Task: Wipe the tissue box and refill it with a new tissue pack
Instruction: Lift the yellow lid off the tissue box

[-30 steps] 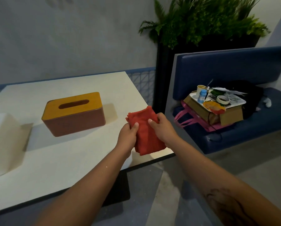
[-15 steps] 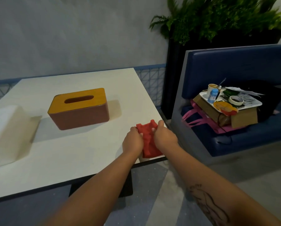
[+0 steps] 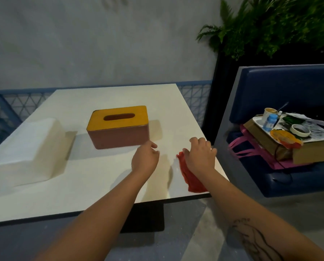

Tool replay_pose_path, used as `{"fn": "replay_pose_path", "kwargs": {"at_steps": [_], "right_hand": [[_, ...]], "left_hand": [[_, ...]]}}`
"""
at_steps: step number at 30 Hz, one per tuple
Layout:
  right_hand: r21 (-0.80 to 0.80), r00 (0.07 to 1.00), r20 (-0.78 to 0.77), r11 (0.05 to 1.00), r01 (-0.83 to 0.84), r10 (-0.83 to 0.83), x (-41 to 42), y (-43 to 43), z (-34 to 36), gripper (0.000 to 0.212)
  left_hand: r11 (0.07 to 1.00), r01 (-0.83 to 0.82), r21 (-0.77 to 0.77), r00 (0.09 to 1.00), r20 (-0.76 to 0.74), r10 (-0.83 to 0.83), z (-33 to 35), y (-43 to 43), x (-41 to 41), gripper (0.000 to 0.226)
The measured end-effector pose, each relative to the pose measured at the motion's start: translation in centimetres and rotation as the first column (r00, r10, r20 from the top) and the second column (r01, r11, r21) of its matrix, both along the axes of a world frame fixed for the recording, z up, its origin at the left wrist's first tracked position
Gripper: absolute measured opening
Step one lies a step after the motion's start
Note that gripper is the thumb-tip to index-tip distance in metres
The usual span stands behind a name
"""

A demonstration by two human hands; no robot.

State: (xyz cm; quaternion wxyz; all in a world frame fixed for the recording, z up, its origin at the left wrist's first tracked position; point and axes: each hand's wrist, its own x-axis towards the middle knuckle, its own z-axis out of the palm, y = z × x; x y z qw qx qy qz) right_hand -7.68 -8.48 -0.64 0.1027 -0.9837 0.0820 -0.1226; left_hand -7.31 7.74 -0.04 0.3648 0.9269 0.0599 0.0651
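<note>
The tissue box (image 3: 117, 127), brown with a yellow slotted lid, stands in the middle of the white table (image 3: 93, 178). A white tissue pack (image 3: 25, 153) lies at the table's left. The red cloth (image 3: 190, 175) lies flat near the table's right front corner. My right hand (image 3: 199, 154) rests on the cloth's far end, fingers relaxed. My left hand (image 3: 145, 158) hovers just right of the box's near corner, fingers loosely curled, holding nothing.
A blue bench (image 3: 289, 110) stands right of the table, loaded with a cardboard box (image 3: 308, 155), a tray of cups and tape (image 3: 292, 127) and a pink bag (image 3: 251, 153). A plant (image 3: 270, 21) fills the back right corner. A wall runs behind.
Both hands held the red cloth above the table edge; now the cloth lies on the table under my right hand, and my left hand has let go and moved toward the box.
</note>
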Motion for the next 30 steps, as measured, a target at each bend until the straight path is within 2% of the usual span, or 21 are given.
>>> {"fn": "replay_pose_path", "kwargs": {"at_steps": [5,9,15,19,24,30], "right_hand": [[0.077,0.990,0.086,0.990,-0.119,0.112,2.7,5.8,2.1,0.039],[0.148,0.971,0.165,0.970,-0.195,0.171,5.3,10.6,3.5,0.036],[0.152,0.969,0.186,0.970,-0.191,0.162,9.6,16.0,4.9,0.034],[0.195,0.982,0.149,0.970,-0.145,0.117,12.1,18.2,5.3,0.036],[0.270,1.000,0.022,0.963,-0.010,0.004,14.2,19.1,5.7,0.047],[0.227,0.995,-0.094,0.973,0.035,-0.014,15.3,19.1,6.3,0.047]], "left_hand": [[0.997,-0.072,-0.015,0.988,0.137,0.073,3.1,6.0,1.5,0.014],[0.990,-0.137,-0.012,0.972,0.192,0.137,4.9,10.6,3.7,0.017],[0.992,-0.122,0.036,0.967,0.231,0.110,5.6,15.9,7.7,0.018],[0.984,-0.145,0.101,0.969,0.217,0.121,5.1,18.3,10.5,0.022],[0.989,-0.112,0.092,0.987,0.125,0.100,4.6,19.2,13.2,0.038],[0.973,-0.011,0.229,1.000,-0.009,0.014,4.3,18.8,14.8,0.064]]}}
